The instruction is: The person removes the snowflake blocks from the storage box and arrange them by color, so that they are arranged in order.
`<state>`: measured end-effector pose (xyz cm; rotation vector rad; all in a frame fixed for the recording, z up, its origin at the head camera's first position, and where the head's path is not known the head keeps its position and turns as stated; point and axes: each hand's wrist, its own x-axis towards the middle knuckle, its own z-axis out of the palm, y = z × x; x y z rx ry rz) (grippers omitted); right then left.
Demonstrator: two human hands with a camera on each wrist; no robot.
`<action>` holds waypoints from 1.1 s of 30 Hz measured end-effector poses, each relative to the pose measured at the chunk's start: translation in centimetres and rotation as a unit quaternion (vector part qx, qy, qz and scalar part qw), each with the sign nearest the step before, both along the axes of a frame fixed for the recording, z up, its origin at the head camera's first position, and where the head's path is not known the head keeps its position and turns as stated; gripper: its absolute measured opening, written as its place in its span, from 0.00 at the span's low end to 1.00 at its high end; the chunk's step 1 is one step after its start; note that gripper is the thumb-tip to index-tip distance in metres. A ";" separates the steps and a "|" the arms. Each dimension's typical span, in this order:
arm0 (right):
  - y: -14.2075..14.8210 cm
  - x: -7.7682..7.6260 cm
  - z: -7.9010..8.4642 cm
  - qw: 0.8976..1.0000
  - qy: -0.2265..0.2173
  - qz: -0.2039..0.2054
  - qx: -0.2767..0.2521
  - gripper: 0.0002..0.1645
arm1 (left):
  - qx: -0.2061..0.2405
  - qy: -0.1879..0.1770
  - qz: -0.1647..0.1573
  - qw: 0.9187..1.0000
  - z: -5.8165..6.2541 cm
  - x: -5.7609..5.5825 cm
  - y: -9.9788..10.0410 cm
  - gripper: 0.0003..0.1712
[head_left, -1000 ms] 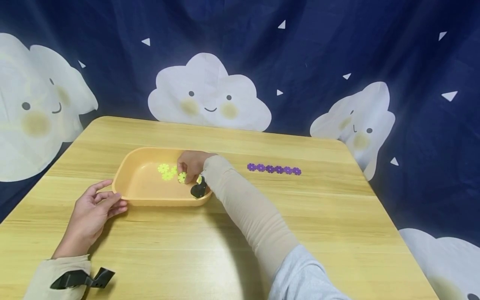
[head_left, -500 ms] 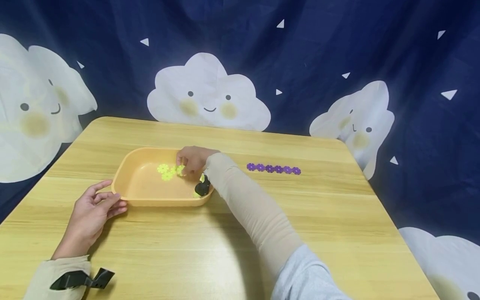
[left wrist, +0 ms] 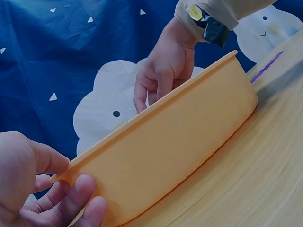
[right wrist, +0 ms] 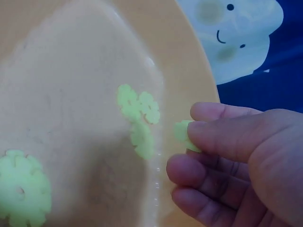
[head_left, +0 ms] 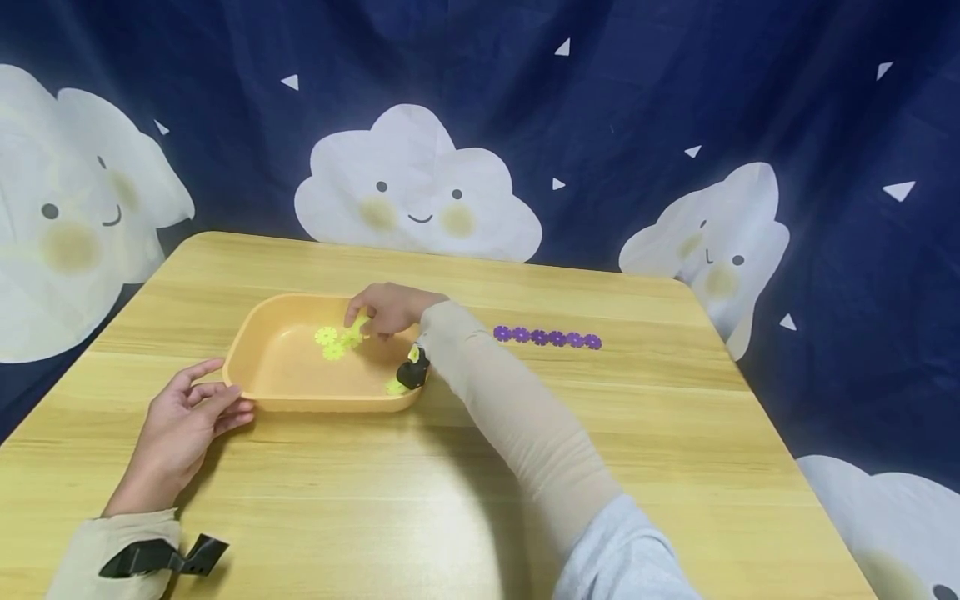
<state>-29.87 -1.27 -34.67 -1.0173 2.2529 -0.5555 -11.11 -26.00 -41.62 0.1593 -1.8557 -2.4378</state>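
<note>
An orange plastic tray (head_left: 322, 405) stands on the table, and my left hand (head_left: 176, 429) grips its left end, thumb at the rim and fingers against the outer wall. Over the tray's back right part, my right hand (head_left: 393, 308) pinches a yellow snowflake building disc (right wrist: 181, 133) between thumb and index finger. The right wrist view shows it held above the tray floor. Several more yellow discs (head_left: 327, 340) lie grouped on the tray bottom to the left of that hand. Another yellow disc (head_left: 394, 387) lies at the near right corner, partly hidden by the wrist camera.
A straight row of several purple snowflake discs (head_left: 548, 337) lies on the wooden table (head_left: 360, 508) to the right of the tray. Behind the table hangs a dark blue curtain (head_left: 600, 100) with white clouds. The right forearm crosses over the table's middle.
My right hand has risen slightly and moved toward the tray's back edge with the yellow disc pinched. The disc at the near right corner has come into sight. The left hand has stayed put.
</note>
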 end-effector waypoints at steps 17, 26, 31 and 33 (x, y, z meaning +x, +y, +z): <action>3.6 0.5 3.4 0.995 0.094 -0.011 -0.036 0.24 | 0.002 0.006 -0.002 1.000 -0.3 0.0 -0.1 0.22; 6.8 0.7 4.1 0.990 0.116 -0.034 -0.075 0.24 | -0.003 0.006 -0.003 1.000 -0.2 0.0 -0.2 0.23; 8.4 1.0 3.9 0.988 0.109 -0.046 -0.099 0.24 | 0.003 0.005 -0.004 1.000 0.0 0.0 -0.1 0.23; 9.0 1.2 3.6 0.988 0.097 -0.057 -0.110 0.25 | 0.003 0.004 -0.004 1.000 0.0 0.0 -0.1 0.23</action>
